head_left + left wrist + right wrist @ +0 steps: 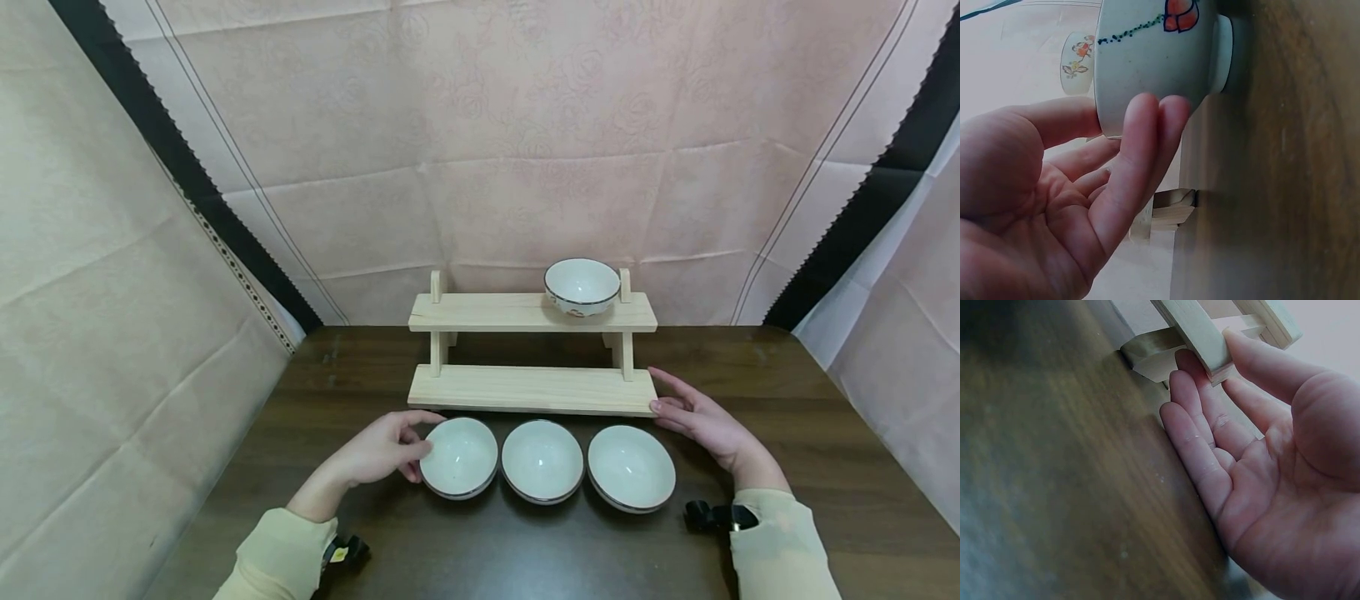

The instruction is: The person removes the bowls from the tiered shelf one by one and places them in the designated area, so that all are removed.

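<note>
Head: left hand (384, 448) pinches leftmost bowl (460, 457); right hand (703, 427), rack (531, 390).

A brown table (555, 558) bears a wooden shelf (525, 390) and three bowls (543, 461).

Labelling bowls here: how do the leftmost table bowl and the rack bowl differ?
Place: the leftmost bowl is in front of the rack; the rack bowl stands on its upper shelf.
Contact: the left hand touches the leftmost bowl; neither hand touches the rack bowl.
Decoration: the leftmost bowl shows a dark-outlined red motif; the rack bowl, orange and yellowish flowers.
Shared: white insides, openings up.
</note>
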Demonstrator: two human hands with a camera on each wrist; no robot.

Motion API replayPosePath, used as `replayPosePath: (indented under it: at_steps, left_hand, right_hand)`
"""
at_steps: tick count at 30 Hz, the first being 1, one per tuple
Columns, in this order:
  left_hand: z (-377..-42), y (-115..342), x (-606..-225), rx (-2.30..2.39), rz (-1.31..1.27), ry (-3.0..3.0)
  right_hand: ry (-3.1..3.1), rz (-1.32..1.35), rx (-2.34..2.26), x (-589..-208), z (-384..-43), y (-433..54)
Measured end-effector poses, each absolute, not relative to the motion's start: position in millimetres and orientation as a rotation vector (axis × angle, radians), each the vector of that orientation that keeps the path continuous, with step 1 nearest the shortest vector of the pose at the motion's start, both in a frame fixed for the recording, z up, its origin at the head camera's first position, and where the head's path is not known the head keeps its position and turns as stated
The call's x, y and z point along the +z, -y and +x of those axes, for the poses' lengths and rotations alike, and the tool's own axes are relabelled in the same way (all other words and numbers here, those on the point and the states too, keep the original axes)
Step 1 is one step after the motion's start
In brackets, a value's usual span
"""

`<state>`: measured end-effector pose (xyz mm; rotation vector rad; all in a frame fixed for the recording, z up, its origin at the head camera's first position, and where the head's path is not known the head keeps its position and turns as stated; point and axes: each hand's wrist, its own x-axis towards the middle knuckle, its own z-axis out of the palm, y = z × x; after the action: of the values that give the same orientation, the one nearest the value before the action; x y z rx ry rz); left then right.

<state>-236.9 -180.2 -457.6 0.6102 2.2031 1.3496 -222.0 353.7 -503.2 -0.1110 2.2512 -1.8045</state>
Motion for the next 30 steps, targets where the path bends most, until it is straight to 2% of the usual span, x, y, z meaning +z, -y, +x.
replayPosePath:
  at_steps: [30]
  left_hand:
    - [-241.4, 187.4, -459.9, 1.325, 0.559, -2.158]
  right_hand:
    - [-2.258, -0.11, -1.809, -505.1, -223.4, -354.3]
